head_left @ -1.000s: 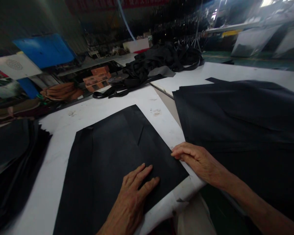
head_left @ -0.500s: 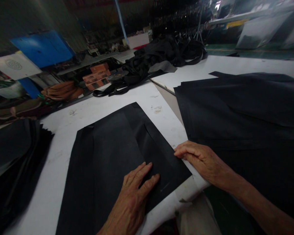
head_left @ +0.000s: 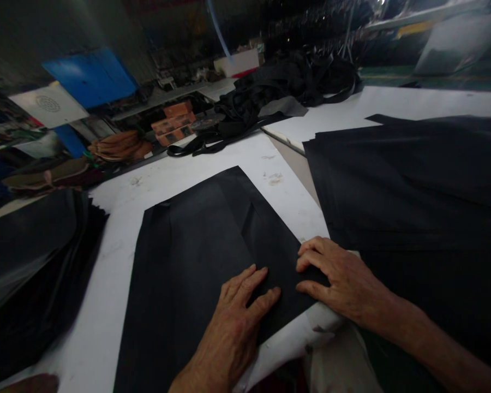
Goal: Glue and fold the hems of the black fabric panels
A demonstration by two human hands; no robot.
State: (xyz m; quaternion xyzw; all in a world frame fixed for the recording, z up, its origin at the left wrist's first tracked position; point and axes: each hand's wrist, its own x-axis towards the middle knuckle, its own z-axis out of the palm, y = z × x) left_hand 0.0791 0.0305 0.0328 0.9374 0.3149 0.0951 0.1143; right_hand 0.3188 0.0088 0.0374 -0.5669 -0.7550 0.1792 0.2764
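Two hands on a black sheet, with a fold to mind

The black sheet (head_left: 200, 240) lies on the white table (head_left: 118, 245), its right near corner by the table's near edge, between a dark pile (head_left: 33, 262) at left and a larger black stack (head_left: 413, 180) at right. A raised crease (head_left: 247, 218) runs through its right half. To handle this well, the left palm should bear down lightly while the right fingers work along the edge, easing the crease out without dragging the sheet askew.

The left hand (head_left: 235, 322) rests flat on the sheet's near part, fingers pointing far and slightly right, close together, thumb apart. The right hand (head_left: 343, 275) comes in from the right, fingers bent at the right edge, thumb well apart from them, with the sheet's dark corner showing in the gap. Whether its fingertips catch any cloth, I cannot tell.
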